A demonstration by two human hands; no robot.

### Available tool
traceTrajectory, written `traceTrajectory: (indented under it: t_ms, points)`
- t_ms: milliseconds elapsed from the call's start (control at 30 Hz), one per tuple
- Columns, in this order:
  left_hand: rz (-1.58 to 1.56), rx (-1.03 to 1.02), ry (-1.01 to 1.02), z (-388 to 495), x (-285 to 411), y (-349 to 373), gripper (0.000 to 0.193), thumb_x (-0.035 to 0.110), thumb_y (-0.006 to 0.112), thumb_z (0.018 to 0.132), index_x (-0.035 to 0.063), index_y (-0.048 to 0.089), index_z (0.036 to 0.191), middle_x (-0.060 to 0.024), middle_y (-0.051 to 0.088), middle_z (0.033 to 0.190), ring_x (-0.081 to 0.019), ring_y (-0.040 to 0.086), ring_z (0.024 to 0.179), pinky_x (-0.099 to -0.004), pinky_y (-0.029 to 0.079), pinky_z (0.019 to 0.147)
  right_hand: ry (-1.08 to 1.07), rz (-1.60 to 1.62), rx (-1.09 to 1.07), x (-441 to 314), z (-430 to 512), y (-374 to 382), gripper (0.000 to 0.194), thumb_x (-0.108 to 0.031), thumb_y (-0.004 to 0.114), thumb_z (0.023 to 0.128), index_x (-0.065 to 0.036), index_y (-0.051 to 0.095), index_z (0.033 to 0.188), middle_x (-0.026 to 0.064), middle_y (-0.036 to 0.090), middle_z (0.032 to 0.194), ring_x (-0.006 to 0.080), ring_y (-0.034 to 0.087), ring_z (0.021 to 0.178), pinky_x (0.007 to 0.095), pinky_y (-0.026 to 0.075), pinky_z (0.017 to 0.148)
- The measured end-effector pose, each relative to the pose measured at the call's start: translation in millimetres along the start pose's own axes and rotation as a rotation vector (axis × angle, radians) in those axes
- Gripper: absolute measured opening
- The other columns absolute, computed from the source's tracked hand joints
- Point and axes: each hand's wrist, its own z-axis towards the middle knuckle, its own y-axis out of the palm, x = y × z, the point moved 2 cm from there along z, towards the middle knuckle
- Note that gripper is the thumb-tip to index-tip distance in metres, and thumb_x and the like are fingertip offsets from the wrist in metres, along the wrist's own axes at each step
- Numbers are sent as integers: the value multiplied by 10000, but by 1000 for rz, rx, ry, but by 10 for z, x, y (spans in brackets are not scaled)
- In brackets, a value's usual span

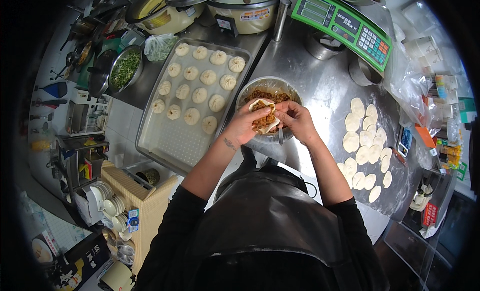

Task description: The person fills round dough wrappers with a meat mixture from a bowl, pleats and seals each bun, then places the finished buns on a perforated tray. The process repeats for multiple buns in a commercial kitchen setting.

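Observation:
A round dough wrapper (277,122) heaped with brown minced filling (261,123) rests in my left hand (245,122), whose thumb lies over the filling. With its fingertips, my right hand (298,120) pinches the wrapper's right edge. Both hands are above a metal bowl (245,89) of the same kind of filling (275,96). A spoon handle (281,137) shows at the bowl's near side, its other end hidden. To the left, pleated buns (199,95) sit in rows on a perforated liner in a metal tray (140,135). Flat dough wrappers (366,138) lie on the floured steel table (322,92) at right.
A green digital scale (343,26) stands at the back right, near a metal ring (363,72). Two large cookers (243,15) are behind the tray. A bowl of chopped greens (125,68) is at left. A phone (405,141) and a wooden-handled tool (399,156) lie beyond the wrappers.

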Motion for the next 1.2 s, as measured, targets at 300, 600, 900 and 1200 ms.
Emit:
traceTrajectory:
  t_ms: [300,600,900,1200]
  points:
    - [22,60,-67,36,11,41,233,100,666,965,44,583,1175,-104,664,1076,-246,717,939,-420,646,724,-236,-338,149,28,-12,35,103,-51,675,965,28,660,1030,25,649,805,83,594,625,246,495,573]
    - [105,44,-141,118,19,60,240,91,657,963,36,571,1179,-134,668,1076,-265,729,920,-431,658,709,-62,-96,59,33,40,-32,105,-60,659,977,38,638,1012,50,651,821,93,603,648,257,505,594]
    - [319,-1,-267,152,117,73,294,107,668,961,32,554,1222,-117,658,1104,-230,709,977,-392,665,701,-170,-226,111,14,20,-100,99,-60,668,968,22,653,1023,48,665,830,99,613,670,272,514,626]
    - [249,-37,-271,115,126,68,323,257,591,1037,42,557,1276,-104,658,1188,-201,706,1012,-408,664,724,-23,-258,46,-5,66,-195,162,-105,660,982,36,641,1058,48,658,858,107,616,677,271,509,632]
